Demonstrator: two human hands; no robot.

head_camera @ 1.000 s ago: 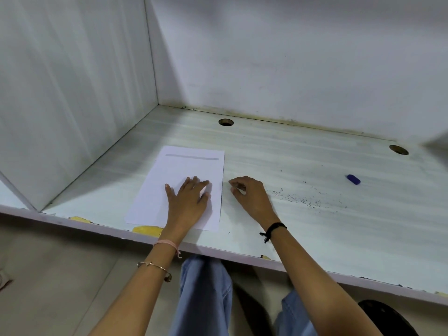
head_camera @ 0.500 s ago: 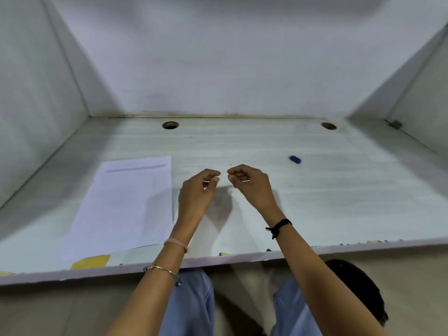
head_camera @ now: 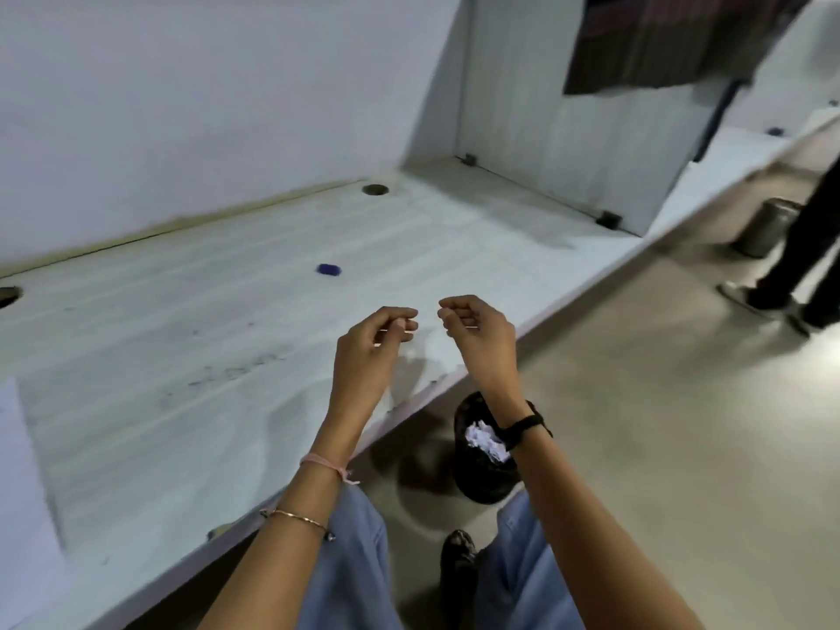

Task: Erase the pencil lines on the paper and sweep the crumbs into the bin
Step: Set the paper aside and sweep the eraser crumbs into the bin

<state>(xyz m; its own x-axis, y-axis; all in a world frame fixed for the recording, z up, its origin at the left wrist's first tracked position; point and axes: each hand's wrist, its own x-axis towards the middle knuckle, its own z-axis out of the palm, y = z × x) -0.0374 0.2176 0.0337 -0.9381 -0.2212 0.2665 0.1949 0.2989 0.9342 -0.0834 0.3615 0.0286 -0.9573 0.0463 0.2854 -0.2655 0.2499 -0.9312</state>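
I hold both hands raised above the near edge of the desk [head_camera: 272, 320]. The left hand [head_camera: 370, 352] and right hand [head_camera: 477, 334] are each pinched shut, fingertips together; I cannot tell whether either holds crumbs. The bin [head_camera: 477, 475] stands on the floor below the right wrist. The eraser [head_camera: 328, 269] lies farther back; the paper [head_camera: 18, 470] is at the left edge.

Risk: if a pinch opens before it is over the bin, the fine crumbs scatter onto the floor.

Eraser [head_camera: 328, 269] on desk [head_camera: 182, 356], paper [head_camera: 18, 493] at its left, bin [head_camera: 477, 475] on floor under desk's edge
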